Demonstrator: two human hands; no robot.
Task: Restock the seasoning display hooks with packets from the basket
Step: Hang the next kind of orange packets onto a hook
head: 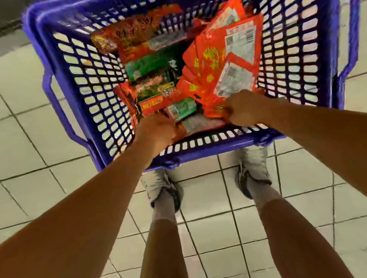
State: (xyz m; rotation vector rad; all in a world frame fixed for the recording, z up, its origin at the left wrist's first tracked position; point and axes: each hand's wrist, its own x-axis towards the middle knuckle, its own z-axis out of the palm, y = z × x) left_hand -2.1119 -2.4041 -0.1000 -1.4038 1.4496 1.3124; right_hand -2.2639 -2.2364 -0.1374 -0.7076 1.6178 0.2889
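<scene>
On the pale tiled floor (26,140) sat a purple plastic lattice basket (94,104), just ahead of grey shoes (158,184). Inside lay flat glossy packets: a fanned stack of orange packets (221,63) at right, long axis running near-to-far, and green and red packets (153,77) at left. Right hand (243,107) gripped the orange stack's near end, fingers curled. Left hand (158,130) reached among the left packets; its grasp couldn't be told.

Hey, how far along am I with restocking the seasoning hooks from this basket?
Nothing visibly done: no hooks in view. In hand: your right hand grips a fan of orange packets inside the blue basket; your left hand reaches among the green and red packets. Hanging all of them remains.
</scene>
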